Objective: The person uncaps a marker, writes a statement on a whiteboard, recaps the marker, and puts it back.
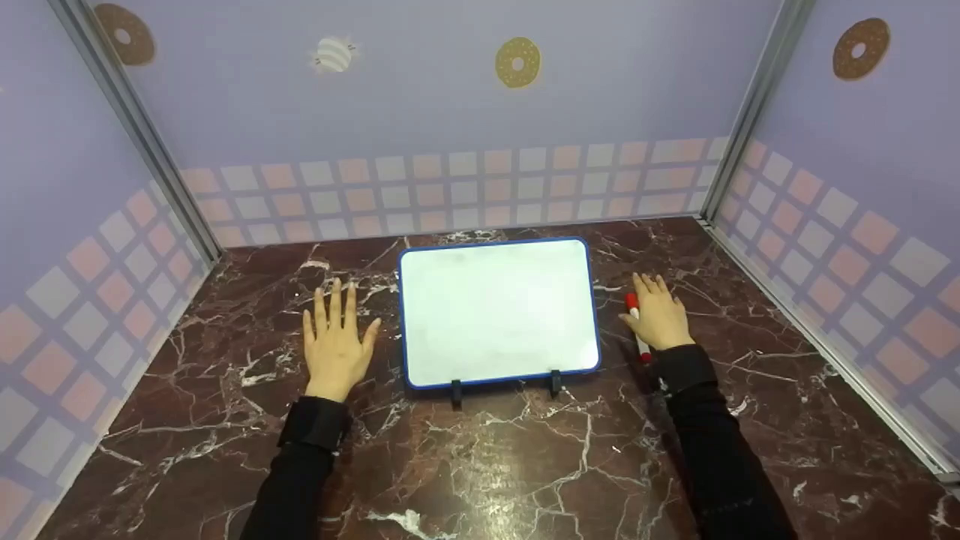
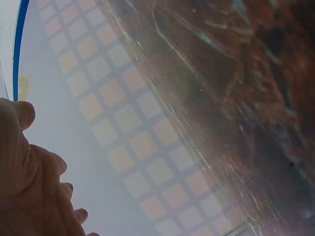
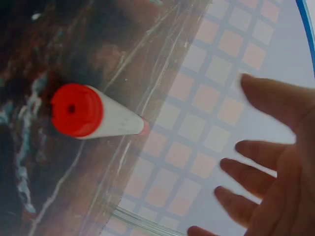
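Note:
A small whiteboard [image 1: 499,311] with a blue frame leans back in the middle of the table, propped on two black stand feet [image 1: 456,394]. To its left, my left hand [image 1: 335,358] has its fingers straight and spread, holding nothing. My right hand [image 1: 661,319] is on the board's right side, fingers extended. Beside and partly under that hand lies a white marker [image 1: 643,346] with a red cap and red end. The right wrist view shows the marker [image 3: 118,119] on the table, apart from the fingers. Only the board's blue edge [image 2: 18,49] shows in the left wrist view.
The table [image 1: 480,465] is dark red-brown with white marble veins. Lilac walls [image 1: 427,97] with printed pink and white squares and doughnuts stand at the back and both sides. Grey metal posts [image 1: 750,112] mark the corners.

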A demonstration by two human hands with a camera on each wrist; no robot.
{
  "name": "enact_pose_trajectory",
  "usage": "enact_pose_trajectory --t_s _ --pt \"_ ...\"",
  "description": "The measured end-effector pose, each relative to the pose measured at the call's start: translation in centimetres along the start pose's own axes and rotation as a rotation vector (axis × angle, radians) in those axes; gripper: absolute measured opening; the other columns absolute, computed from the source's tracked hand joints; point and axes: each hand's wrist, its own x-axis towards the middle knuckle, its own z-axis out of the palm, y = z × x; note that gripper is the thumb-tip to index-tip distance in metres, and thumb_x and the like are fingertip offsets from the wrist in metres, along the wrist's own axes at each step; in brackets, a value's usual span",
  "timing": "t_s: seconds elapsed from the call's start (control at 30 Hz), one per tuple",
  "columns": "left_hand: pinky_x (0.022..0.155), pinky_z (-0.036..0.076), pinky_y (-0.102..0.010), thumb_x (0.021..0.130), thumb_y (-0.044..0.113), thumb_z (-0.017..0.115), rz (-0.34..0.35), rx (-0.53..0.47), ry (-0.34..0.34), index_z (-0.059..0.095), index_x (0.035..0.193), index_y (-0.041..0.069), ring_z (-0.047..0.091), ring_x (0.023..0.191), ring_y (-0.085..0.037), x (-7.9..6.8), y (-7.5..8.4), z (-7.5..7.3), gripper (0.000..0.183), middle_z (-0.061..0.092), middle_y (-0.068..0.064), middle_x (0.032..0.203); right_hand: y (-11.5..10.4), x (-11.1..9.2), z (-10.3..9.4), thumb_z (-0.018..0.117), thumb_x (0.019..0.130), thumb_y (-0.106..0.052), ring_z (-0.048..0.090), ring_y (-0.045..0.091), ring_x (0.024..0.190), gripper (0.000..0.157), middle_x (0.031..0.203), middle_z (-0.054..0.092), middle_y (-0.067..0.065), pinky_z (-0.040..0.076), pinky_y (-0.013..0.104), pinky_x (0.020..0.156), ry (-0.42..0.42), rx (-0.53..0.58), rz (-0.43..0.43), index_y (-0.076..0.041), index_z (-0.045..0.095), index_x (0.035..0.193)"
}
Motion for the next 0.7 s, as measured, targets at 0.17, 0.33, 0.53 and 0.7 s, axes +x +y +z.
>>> enact_pose_trajectory --t_s 0.17,0.33,0.53,0.7 --pt "0.125 -0.008 -0.055 0.106 0.045 0.036 0.000 -0.002 0.011 0.006 0.160 0.009 -0.006 0.153 -0.039 -0.1 -0.1 0.0 0.072 -0.003 -0.014 0.167 0.5 -0.2 0.3 0.077 0.082 -0.011 0.058 0.052 0.113 0.049 0.120 0.062 0.036 0.052 0.062 0.091 0.042 0.050 0.057 0.013 0.062 0.122" --pt "0.125 -0.007 -0.055 0.105 0.045 0.037 0.004 -0.003 0.023 0.006 0.160 0.010 -0.004 0.153 -0.039 -0.2 -0.1 0.0 0.072 -0.001 -0.014 0.167 0.8 -0.2 0.7 0.081 0.078 -0.010 0.065 0.052 0.093 0.037 0.102 0.066 0.037 0.056 0.060 0.076 0.028 0.064 0.129 0.014 0.068 0.103" --pt "0.125 -0.008 -0.055 0.106 0.046 0.036 -0.001 0.004 0.012 0.005 0.160 0.010 -0.004 0.153 -0.039 -0.1 -0.1 0.0 0.072 -0.002 -0.014 0.167 1.1 -0.1 1.4 0.085 0.073 -0.009 0.066 0.053 0.089 0.044 0.099 0.065 0.040 0.057 0.059 0.074 0.000 0.040 0.140 0.019 0.064 0.099" --pt "0.125 -0.005 -0.057 0.106 0.045 0.037 -0.003 0.006 0.020 0.006 0.160 0.009 -0.003 0.153 -0.040 0.0 -0.2 0.0 0.072 0.000 -0.015 0.167 1.1 -0.1 1.7 0.084 0.073 -0.009 0.066 0.051 0.087 0.040 0.095 0.066 0.037 0.057 0.058 0.076 -0.023 0.036 0.131 0.017 0.065 0.096"
